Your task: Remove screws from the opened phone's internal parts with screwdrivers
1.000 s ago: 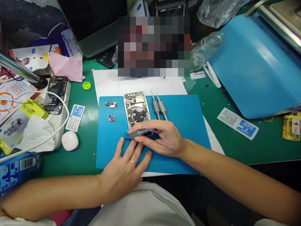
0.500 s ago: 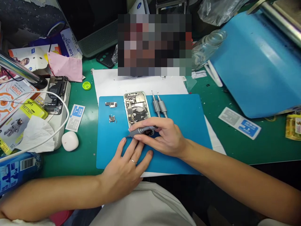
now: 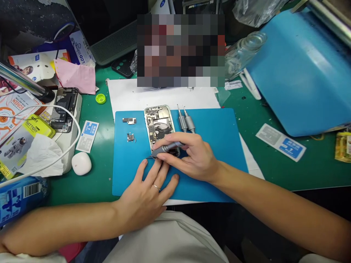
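Note:
On the blue mat (image 3: 219, 160) lies an opened phone (image 3: 160, 120) with its inner parts showing; its lower end is partly behind my hands. My right hand (image 3: 196, 157) grips a grey pen-shaped tool (image 3: 170, 146), whose thin dark tip points left, just above my left fingertips. Fingers spread, my left hand (image 3: 146, 191) rests on the mat below the phone's lower end, a ring on one finger. Whether the tip touches anything is hard to make out. Two grey screwdrivers (image 3: 185, 120) lie right of the phone.
Small phone parts (image 3: 129, 121) and a little circuit piece (image 3: 131, 137) lie left of the phone. Further left are a white earbud case (image 3: 81, 163), a white cable (image 3: 72, 120) and another opened phone (image 3: 65, 109). A glass jar (image 3: 244, 54) stands at the back right.
My right hand has shifted up very slightly, tilting the grey tool a little more, its tip still pointing left. My left hand stays nearly still. The view drifts slightly.

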The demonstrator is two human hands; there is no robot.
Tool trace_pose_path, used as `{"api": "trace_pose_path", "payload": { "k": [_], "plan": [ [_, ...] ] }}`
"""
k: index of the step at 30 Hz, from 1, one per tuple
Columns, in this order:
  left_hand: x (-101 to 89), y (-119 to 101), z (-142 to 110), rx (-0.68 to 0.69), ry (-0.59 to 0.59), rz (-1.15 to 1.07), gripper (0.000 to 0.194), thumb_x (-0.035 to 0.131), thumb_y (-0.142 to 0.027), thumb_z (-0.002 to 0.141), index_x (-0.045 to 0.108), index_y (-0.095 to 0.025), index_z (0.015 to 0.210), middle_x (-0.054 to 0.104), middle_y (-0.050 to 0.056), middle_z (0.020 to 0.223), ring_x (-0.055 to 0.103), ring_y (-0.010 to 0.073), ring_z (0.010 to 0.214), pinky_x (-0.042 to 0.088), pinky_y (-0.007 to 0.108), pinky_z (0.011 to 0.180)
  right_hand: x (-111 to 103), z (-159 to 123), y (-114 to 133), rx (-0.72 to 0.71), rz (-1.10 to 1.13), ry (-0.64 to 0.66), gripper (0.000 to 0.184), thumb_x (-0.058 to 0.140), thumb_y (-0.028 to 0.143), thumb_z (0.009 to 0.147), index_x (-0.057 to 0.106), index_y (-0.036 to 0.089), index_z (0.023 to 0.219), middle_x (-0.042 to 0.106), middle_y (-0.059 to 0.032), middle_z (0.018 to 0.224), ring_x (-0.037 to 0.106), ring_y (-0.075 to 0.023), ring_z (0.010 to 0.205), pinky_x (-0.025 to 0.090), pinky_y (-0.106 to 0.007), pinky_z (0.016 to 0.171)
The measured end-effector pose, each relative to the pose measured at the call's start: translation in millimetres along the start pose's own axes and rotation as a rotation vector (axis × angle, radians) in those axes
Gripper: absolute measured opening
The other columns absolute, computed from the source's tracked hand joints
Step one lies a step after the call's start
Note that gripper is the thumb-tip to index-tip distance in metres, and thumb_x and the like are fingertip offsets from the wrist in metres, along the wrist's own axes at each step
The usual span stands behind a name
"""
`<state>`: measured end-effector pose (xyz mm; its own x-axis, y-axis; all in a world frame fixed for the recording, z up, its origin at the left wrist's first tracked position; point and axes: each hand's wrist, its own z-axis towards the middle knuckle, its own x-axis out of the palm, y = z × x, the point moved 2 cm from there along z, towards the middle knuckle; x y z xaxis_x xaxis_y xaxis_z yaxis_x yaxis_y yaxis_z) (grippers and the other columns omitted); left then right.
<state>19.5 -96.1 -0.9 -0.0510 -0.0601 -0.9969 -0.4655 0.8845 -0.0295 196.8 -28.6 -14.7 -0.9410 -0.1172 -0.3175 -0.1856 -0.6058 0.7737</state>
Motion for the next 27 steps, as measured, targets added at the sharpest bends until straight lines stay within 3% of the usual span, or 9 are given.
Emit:
{"api": "trace_pose_path", "payload": {
  "k": [17, 27],
  "plan": [
    [1.5, 0.4, 0.4, 0.005, -0.035, -0.016, 0.072, 0.057, -0.050, 0.098, 0.039, -0.011, 0.155, 0.042, 0.027, 0.160, 0.035, 0.0420, 0.152, 0.029, 0.057, 0.120, 0.5, 2.4, 4.0, 0.025, -0.070, -0.003, 0.043, 0.072, 0.019, 0.094, 0.051, 0.025, 0.131, 0.079, -0.0039, 0.102, 0.081, -0.0181, 0.090, 0.071, -0.026, 0.072],
    [0.9, 0.3, 0.9, 0.006, -0.017, -0.026, 0.070, 0.056, -0.048, 0.099, 0.038, -0.010, 0.155, 0.040, 0.027, 0.161, 0.035, 0.0428, 0.152, 0.033, 0.057, 0.118, 1.3, 3.4, 5.3, 0.033, -0.045, -0.005, 0.046, 0.073, 0.017, 0.092, 0.054, 0.026, 0.134, 0.080, -0.0021, 0.102, 0.081, -0.0175, 0.089, 0.070, -0.025, 0.072]
  ]
}}
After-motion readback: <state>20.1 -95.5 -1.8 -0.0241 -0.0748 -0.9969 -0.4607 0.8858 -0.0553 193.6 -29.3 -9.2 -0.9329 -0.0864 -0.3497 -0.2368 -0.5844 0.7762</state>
